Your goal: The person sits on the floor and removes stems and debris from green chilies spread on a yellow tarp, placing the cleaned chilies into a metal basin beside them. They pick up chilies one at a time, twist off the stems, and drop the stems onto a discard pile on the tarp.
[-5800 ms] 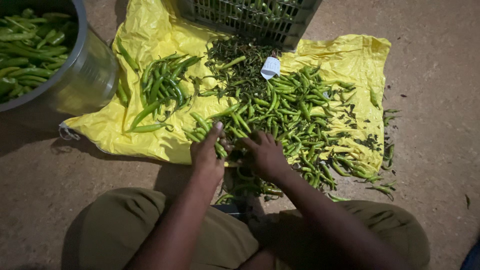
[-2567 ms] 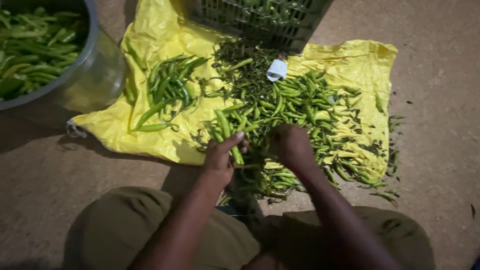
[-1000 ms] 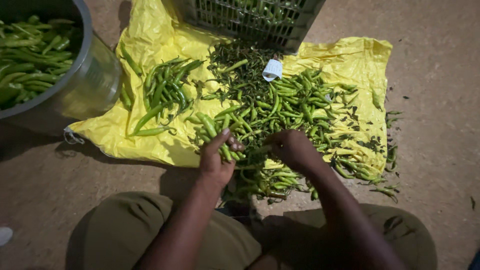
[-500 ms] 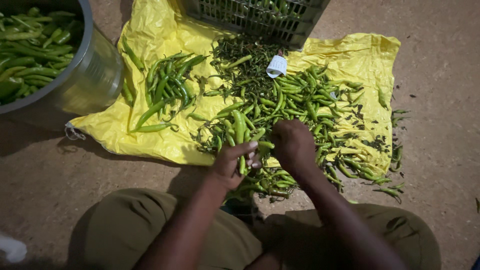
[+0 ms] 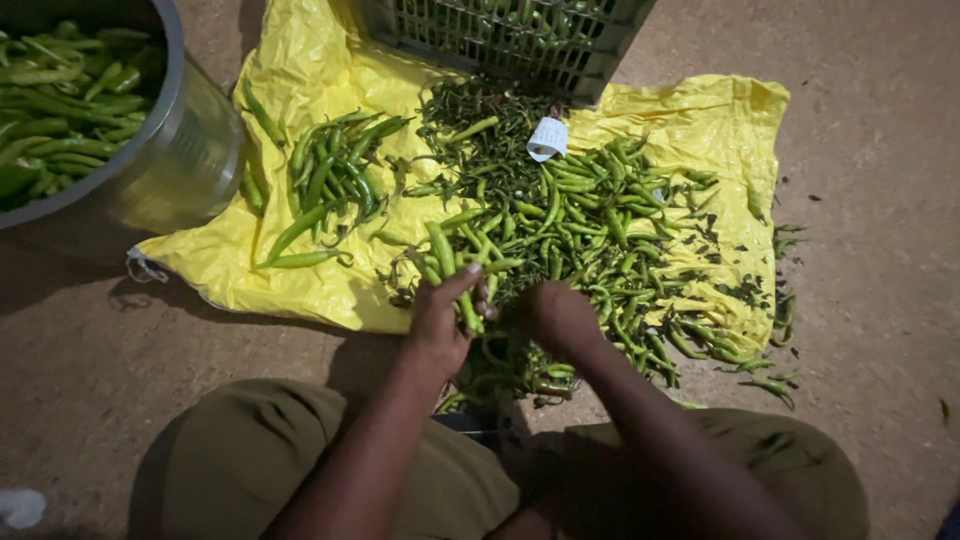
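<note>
A seated person sorts green chillies over a yellow plastic sheet [image 5: 320, 290] laid on bare ground. The left hand [image 5: 440, 320] is closed around a small bunch of chillies [image 5: 450, 262], held just above the sheet's near edge with the pods fanning up past the thumb. The right hand [image 5: 560, 315] rests knuckles-up on the main pile [image 5: 590, 220] at the sheet's centre; whether its fingers pinch anything cannot be told. A smaller sorted heap [image 5: 330, 185] lies toward the sheet's left edge, beside a metal basin [image 5: 190, 150] already full of chillies. A dark crate [image 5: 510, 40] covers the far edge, with a scrap of white paper [image 5: 547, 138] before it. Risk: the loosely gathered bunch could shed pods onto the dirt, since it is held right at the sheet's near edge.
</note>
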The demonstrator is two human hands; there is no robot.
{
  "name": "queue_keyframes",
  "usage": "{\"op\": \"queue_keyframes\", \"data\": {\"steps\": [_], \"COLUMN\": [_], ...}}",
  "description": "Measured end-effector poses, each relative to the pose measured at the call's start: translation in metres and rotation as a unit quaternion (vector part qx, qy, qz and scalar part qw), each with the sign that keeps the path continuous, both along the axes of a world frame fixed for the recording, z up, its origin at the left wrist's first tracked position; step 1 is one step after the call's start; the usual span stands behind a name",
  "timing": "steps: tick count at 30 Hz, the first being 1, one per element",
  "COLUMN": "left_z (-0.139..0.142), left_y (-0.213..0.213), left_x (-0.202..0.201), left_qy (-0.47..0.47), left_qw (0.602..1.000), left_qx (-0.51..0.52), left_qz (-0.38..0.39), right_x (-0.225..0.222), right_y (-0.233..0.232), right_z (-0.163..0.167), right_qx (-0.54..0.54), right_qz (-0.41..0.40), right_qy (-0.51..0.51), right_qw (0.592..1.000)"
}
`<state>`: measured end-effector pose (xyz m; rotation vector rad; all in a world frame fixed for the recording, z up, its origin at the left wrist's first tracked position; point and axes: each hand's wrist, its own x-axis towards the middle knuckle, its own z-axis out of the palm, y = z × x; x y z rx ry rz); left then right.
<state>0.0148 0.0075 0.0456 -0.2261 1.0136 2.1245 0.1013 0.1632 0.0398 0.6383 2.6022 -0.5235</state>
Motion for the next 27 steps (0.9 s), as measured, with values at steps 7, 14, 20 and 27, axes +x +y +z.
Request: {"op": "queue_keyframes", "data": {"steps": [7,14,20,27], "left_z": [0.0,-0.005,-0.007,-0.007], "left_y": [-0.005,-0.006,-0.004,-0.002], "left_x": [-0.013,-0.016,-0.013,-0.014], "left_qy": [-0.035,-0.036,-0.038,-0.04], "left_qw": [0.98,0.975,0.976,0.973], "left_qx": [-0.156,-0.093,-0.093,-0.108], "left_qz": [0.117,0.201,0.195,0.199], "right_x": [0.001,-0.004,-0.001,0.005], "right_y": [0.015,0.0,-0.013,-0.002], "right_z": [0.0,0.017,0.022,0.022], "right_qx": [0.026,-0.016,-0.049,0.023], "right_qz": [-0.089,-0.046,0.009,-0.043], "right_qy": [0.194,0.311,0.158,0.2], "right_qw": [0.977,0.949,0.986,0.979]}}
